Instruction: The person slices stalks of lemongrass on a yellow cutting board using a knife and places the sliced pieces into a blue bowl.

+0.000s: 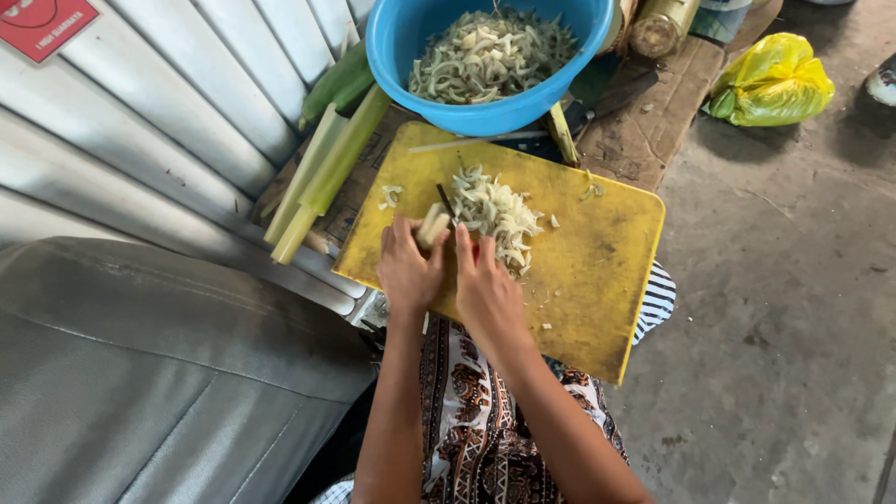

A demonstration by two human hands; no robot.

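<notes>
A yellow cutting board (pixel 597 271) lies across my lap. My left hand (pixel 408 269) holds a short pale stalk piece (pixel 431 225) down on the board. My right hand (pixel 485 289) grips a knife; its dark blade (pixel 445 200) sticks out above the stalk piece, and the handle is hidden in my fist. A heap of thin pale slices (pixel 499 215) lies just right of the blade. Beyond the board stands a blue bowl (pixel 485 114) filled with the same slices.
Long green stalks (pixel 322 173) lean beside the board on the left, against a corrugated metal wall (pixel 168 121). A grey cushion (pixel 159 373) is at lower left. A yellow plastic bag (pixel 773 79) lies on the concrete floor at upper right, beside a wooden board (pixel 653 121).
</notes>
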